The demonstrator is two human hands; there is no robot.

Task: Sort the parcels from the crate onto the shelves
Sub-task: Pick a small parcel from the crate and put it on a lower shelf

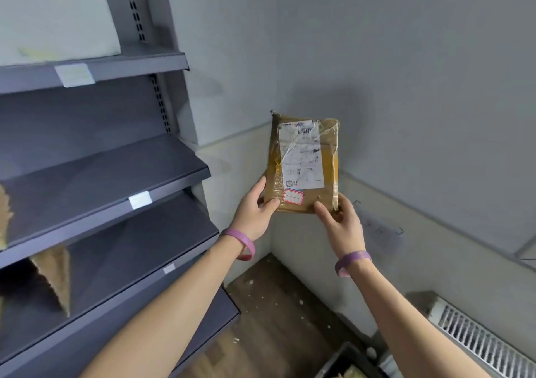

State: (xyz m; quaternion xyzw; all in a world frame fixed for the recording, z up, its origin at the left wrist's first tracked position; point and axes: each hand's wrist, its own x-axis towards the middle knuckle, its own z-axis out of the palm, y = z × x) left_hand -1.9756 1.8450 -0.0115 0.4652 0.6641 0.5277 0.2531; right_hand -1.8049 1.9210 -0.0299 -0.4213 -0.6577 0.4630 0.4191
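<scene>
Nearest you, at the bottom edge of the view, a corner of the dark crate (345, 360) shows by your right forearm. Further out, your left hand (255, 212) and right hand (339, 223) both grip the parcel (304, 162) by its lower edge, one at each bottom corner, thumbs on the front face and fingers curled behind. You hold it in the air in front of the wall corner (271, 232), to the right of the grey shelves (116, 174) and well apart from them. It is a flat brown packet wound in glossy, wrinkled tape, so expect it to be light, a little soft and slick under your thumbs. A hold on two opposite edges should serve better than pinching the taped face. Its long axis stands nearly upright, and the side with the white shipping label (301, 157) and the red-bordered sticker (293, 196) faces you, sticker end down. On the lower shelf to your left a cardboard parcel (55, 276) leans, its outline blurred.
</scene>
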